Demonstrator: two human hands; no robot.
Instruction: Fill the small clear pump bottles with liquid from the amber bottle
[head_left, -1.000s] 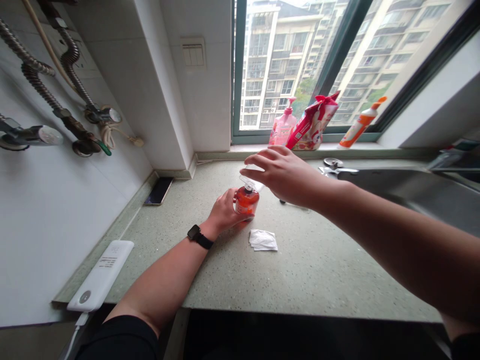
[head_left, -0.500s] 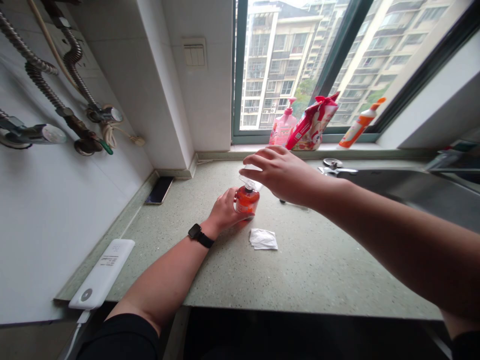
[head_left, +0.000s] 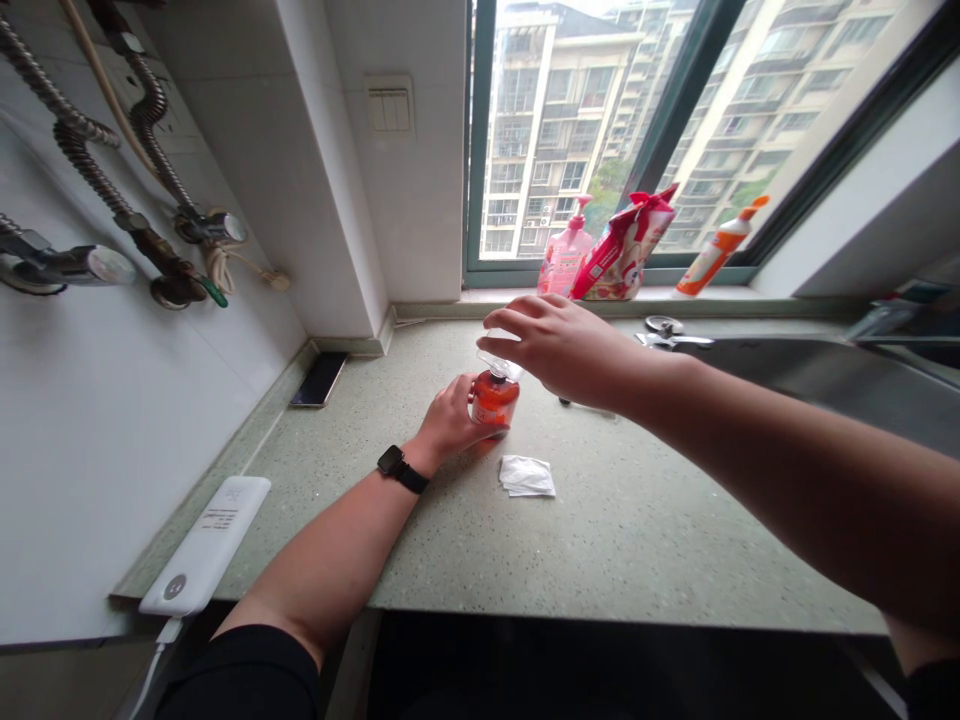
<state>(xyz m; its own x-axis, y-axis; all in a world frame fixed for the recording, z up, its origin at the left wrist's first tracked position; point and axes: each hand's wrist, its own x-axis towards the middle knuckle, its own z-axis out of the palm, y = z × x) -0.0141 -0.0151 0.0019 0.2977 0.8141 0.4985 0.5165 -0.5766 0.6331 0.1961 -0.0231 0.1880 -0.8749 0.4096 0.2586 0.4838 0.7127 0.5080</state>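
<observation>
On the counter [head_left: 420,540] stands a small bottle of orange-red liquid [head_left: 495,400] with a dark neck and a clear top [head_left: 496,362]. My left hand [head_left: 456,415], with a black watch on the wrist, is wrapped around the bottle's left side and front. Above it, my right hand [head_left: 551,342] curls its fingers and thumb about the clear top; the palm hides part of that piece. A folded white tissue [head_left: 527,477] lies just in front of the bottle.
A phone [head_left: 319,380] lies by the left wall, with a white power bank [head_left: 206,545] nearer me. A pink pump bottle [head_left: 564,262], a red bag [head_left: 626,250] and an orange-white bottle [head_left: 716,255] line the sill. The sink [head_left: 825,385] is at right.
</observation>
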